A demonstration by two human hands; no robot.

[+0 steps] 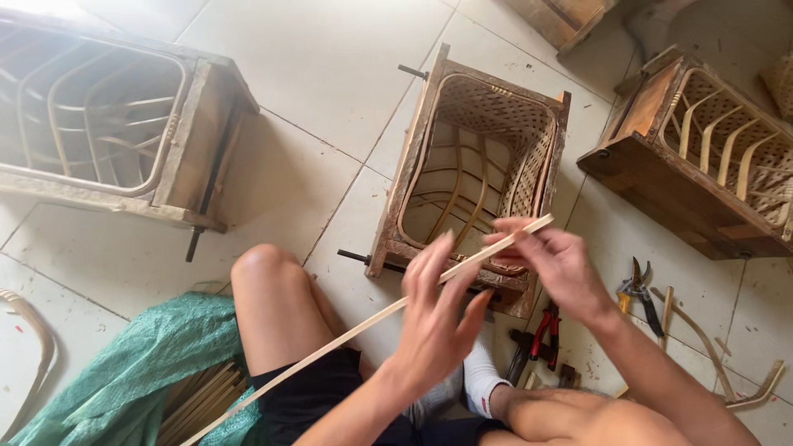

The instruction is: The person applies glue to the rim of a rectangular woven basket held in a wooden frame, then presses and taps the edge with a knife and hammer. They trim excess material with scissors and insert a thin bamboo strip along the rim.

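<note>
Both hands grasp one long bamboo strip [363, 326] over the lap: left hand [438, 318] pinches its middle, right hand [549, 260] its upper end. Three wooden basket moulds [413, 157] on a pale tiled floor [330, 74]; green cloth [140, 363] far left, pliers [636, 289] and red-handled cutters [541, 330] right.

A long pale bamboo strip [363, 327] slants up-right, pinched between both hands' fingers.
</note>
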